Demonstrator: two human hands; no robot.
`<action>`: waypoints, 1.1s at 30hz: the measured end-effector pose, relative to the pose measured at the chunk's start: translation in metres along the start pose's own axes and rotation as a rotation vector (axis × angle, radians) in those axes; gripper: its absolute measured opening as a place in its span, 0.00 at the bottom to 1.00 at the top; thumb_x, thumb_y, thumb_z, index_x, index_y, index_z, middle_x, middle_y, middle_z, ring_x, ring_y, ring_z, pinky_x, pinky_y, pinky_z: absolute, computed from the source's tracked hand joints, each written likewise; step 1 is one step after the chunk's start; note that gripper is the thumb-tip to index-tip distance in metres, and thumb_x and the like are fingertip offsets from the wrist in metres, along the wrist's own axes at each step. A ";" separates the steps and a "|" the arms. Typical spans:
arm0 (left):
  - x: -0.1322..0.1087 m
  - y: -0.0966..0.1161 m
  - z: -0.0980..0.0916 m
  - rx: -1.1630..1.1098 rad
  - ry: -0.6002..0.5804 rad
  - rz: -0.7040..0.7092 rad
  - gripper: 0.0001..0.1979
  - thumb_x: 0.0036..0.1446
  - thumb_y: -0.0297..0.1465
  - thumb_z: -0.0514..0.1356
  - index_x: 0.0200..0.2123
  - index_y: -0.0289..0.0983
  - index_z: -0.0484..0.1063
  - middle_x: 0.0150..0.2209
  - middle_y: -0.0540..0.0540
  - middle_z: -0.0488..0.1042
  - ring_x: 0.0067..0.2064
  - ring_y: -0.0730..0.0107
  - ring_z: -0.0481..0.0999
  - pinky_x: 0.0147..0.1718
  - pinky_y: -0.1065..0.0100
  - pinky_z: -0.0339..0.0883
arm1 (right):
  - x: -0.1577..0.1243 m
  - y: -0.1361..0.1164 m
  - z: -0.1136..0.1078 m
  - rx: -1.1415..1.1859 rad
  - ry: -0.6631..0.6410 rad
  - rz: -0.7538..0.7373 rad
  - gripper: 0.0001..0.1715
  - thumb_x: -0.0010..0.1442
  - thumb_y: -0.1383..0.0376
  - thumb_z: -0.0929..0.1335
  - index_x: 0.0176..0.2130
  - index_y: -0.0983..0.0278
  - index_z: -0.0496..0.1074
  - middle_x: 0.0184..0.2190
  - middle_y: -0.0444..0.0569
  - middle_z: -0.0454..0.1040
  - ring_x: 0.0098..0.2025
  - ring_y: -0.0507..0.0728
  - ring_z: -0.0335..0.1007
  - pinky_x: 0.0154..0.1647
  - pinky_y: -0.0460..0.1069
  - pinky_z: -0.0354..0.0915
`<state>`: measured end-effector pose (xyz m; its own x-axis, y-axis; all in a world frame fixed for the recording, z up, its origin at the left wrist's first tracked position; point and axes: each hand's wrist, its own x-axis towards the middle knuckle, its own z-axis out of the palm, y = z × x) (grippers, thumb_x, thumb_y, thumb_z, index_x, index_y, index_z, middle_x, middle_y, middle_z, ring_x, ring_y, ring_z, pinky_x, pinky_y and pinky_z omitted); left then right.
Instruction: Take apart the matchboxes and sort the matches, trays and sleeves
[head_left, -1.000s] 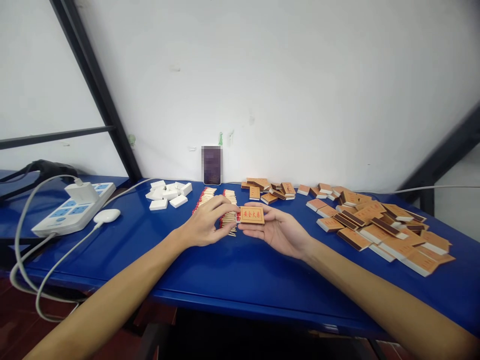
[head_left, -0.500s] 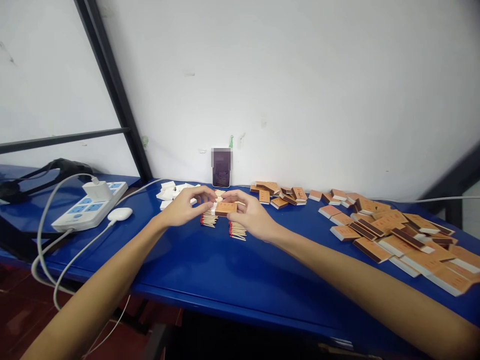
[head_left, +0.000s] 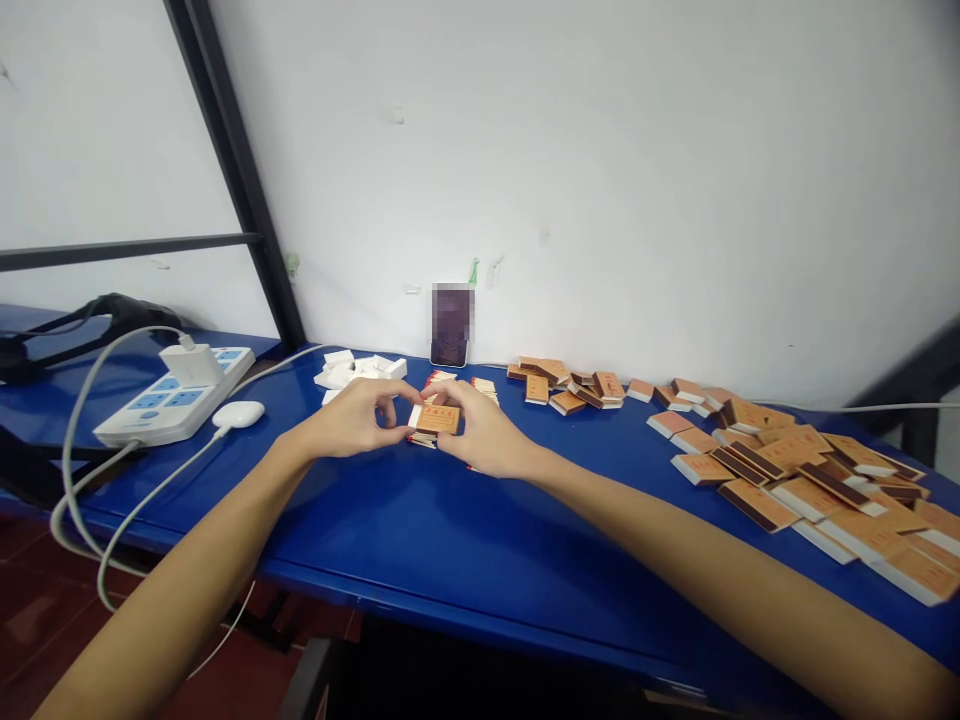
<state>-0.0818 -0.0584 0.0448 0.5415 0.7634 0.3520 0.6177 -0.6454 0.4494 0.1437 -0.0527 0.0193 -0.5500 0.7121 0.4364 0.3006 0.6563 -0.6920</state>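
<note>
A matchbox [head_left: 439, 420] with an orange-brown sleeve is held between my two hands above the blue table. Its white inner tray [head_left: 414, 416] shows at the left end. My left hand [head_left: 356, 418] has thumb and fingers closed on that end. Thumb and forefinger of my right hand [head_left: 487, 435] clasp the sleeve from the right. Red-tipped matches [head_left: 440, 377] lie behind and under the box, partly covered by it. Another row of matches [head_left: 485, 387] is partly hidden by my right hand.
White trays [head_left: 360, 370] are heaped behind my left hand. A phone [head_left: 450, 325] leans on the wall. Matchboxes form a small group [head_left: 566, 382] at the back and a large pile [head_left: 810, 460] at right. A power strip [head_left: 176, 400] with cables and a white puck [head_left: 238, 413] sit left.
The matchbox has shifted slightly left and turned, with its white end now squarely between my left fingertips. My right hand now covers more of the right-hand matches. The camera view has moved slightly.
</note>
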 end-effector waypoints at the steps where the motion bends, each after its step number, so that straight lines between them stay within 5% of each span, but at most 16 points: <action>1: 0.000 -0.001 -0.001 0.035 -0.008 0.005 0.16 0.52 0.34 0.64 0.45 0.39 0.75 0.23 0.53 0.72 0.25 0.72 0.72 0.29 0.69 0.65 | 0.000 -0.002 0.000 -0.085 -0.015 -0.006 0.26 0.51 0.71 0.70 0.49 0.59 0.66 0.48 0.50 0.71 0.49 0.60 0.67 0.51 0.59 0.63; 5: -0.001 -0.001 -0.003 0.149 -0.094 -0.016 0.16 0.52 0.34 0.63 0.46 0.40 0.75 0.29 0.51 0.73 0.28 0.72 0.69 0.30 0.69 0.63 | -0.002 -0.005 0.003 -0.330 -0.097 -0.006 0.28 0.52 0.74 0.68 0.52 0.61 0.66 0.51 0.52 0.71 0.53 0.62 0.64 0.54 0.60 0.59; 11: -0.002 -0.001 -0.001 0.128 -0.221 -0.052 0.17 0.52 0.33 0.62 0.46 0.40 0.71 0.41 0.48 0.75 0.32 0.70 0.70 0.31 0.68 0.63 | -0.009 -0.008 0.006 -0.398 -0.195 0.074 0.29 0.54 0.72 0.68 0.55 0.64 0.64 0.54 0.56 0.70 0.55 0.63 0.63 0.53 0.59 0.60; 22: -0.002 -0.002 -0.001 0.180 -0.205 -0.051 0.18 0.52 0.32 0.62 0.47 0.40 0.73 0.40 0.49 0.74 0.36 0.67 0.70 0.34 0.67 0.63 | -0.009 -0.012 -0.003 -0.444 -0.254 0.064 0.32 0.54 0.74 0.67 0.58 0.63 0.63 0.53 0.56 0.70 0.55 0.64 0.63 0.53 0.59 0.60; 33: -0.001 -0.009 0.003 0.224 -0.209 -0.006 0.21 0.52 0.31 0.62 0.51 0.40 0.75 0.43 0.46 0.76 0.37 0.65 0.72 0.38 0.64 0.65 | -0.004 -0.046 -0.043 -0.665 -0.408 0.107 0.33 0.54 0.71 0.68 0.59 0.61 0.65 0.52 0.57 0.72 0.54 0.68 0.65 0.51 0.60 0.61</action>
<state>-0.0864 -0.0530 0.0378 0.6285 0.7605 0.1631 0.7191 -0.6480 0.2508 0.1653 -0.0747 0.0742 -0.6958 0.7163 0.0518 0.7003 0.6927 -0.1724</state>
